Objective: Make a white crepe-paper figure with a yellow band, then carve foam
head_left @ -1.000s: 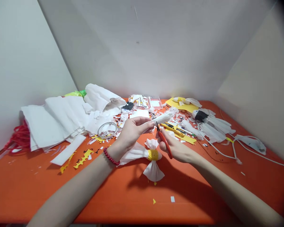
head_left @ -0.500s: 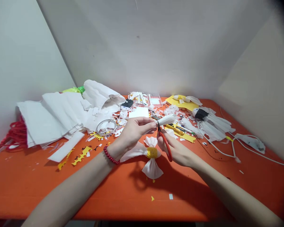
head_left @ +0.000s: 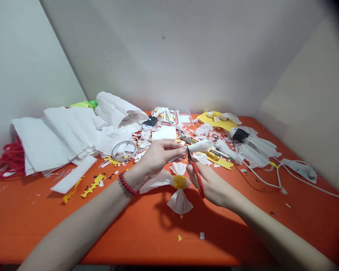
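Observation:
My left hand [head_left: 161, 154] pinches a rolled white paper strip [head_left: 200, 146] and holds it level above the orange table [head_left: 101, 226]. My right hand [head_left: 207, 178] grips red-handled scissors [head_left: 196, 175], whose blades meet the roll just past my left fingertips. Below both hands lies a white paper bundle tied with a yellow band [head_left: 179, 182]. A red bead bracelet [head_left: 127, 184] sits on my left wrist.
Crumpled white paper sheets [head_left: 64, 137] pile at the left beside red cord [head_left: 8, 158]. A tape ring [head_left: 126, 149], paper scraps, a yellow cutter [head_left: 214, 155], yellow paper [head_left: 217, 122], a black-banded tassel [head_left: 251, 145] and a white cable [head_left: 271, 177] litter the back and right.
The view drifted slightly, and both hands stay together at the roll. The scissors have closed in on the paper roll a little more.

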The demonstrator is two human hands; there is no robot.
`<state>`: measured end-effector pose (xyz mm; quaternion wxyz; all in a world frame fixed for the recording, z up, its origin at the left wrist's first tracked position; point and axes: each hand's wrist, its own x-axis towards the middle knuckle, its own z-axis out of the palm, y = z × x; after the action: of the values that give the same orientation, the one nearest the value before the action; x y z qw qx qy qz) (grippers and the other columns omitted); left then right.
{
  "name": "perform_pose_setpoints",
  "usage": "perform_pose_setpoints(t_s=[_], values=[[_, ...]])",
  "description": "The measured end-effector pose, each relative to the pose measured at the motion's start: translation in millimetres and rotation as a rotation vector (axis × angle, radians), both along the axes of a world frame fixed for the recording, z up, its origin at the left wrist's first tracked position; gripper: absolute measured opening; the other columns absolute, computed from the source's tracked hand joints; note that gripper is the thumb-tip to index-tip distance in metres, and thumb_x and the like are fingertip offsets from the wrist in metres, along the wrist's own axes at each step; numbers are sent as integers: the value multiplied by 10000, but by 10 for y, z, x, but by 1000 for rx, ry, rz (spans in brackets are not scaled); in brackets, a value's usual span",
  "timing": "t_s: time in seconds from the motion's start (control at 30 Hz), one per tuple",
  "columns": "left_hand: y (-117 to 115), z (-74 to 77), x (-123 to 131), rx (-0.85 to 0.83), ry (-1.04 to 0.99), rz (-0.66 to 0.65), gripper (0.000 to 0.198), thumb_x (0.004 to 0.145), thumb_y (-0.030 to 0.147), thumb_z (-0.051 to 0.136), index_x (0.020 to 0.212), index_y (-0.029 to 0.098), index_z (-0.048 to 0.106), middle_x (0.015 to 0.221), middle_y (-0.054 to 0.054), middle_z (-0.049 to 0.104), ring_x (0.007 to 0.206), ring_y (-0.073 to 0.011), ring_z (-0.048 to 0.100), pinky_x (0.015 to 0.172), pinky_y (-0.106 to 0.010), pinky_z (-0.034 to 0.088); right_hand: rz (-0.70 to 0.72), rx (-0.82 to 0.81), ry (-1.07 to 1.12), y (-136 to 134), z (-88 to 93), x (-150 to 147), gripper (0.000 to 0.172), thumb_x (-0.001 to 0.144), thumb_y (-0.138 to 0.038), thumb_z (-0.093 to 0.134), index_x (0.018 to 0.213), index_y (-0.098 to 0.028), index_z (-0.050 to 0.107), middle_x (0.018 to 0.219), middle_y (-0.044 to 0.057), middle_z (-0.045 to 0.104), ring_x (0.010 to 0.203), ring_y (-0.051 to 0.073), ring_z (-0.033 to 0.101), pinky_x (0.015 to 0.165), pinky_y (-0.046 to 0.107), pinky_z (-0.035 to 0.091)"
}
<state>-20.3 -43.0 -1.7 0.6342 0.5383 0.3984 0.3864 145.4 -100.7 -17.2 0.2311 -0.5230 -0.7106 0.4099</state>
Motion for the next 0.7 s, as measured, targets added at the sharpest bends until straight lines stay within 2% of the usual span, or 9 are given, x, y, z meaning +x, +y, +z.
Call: perform_pose_setpoints(t_s=[0.17,0.47,0.7], values=[[0,7,15,-82,-22,41,107,656,182,763,700,104,704,674,-31,669,625,-88,594,632,-212,486,14,18,-30,-3,1,23,454,903,-599,234,792,-184,382,735,5,473,647,113,406,608,249,341],[22,-25,6,-173,-75,23,132,614,169,793,694,112,704,662,-23,676,602,-84,588,636,-223,471,3,11,-103,-11,5,30,456,902,-602,219,802,-190,388,726,14,497,626,120,418,601,250,338],[25,-63,-11,-206,-78,-29,100,641,176,776,707,126,721,678,-20,666,629,-78,576,671,-223,473,48,-19,-133,-2,47,52,449,898,-608,222,807,-192,363,766,18,512,646,122,434,606,247,333]])
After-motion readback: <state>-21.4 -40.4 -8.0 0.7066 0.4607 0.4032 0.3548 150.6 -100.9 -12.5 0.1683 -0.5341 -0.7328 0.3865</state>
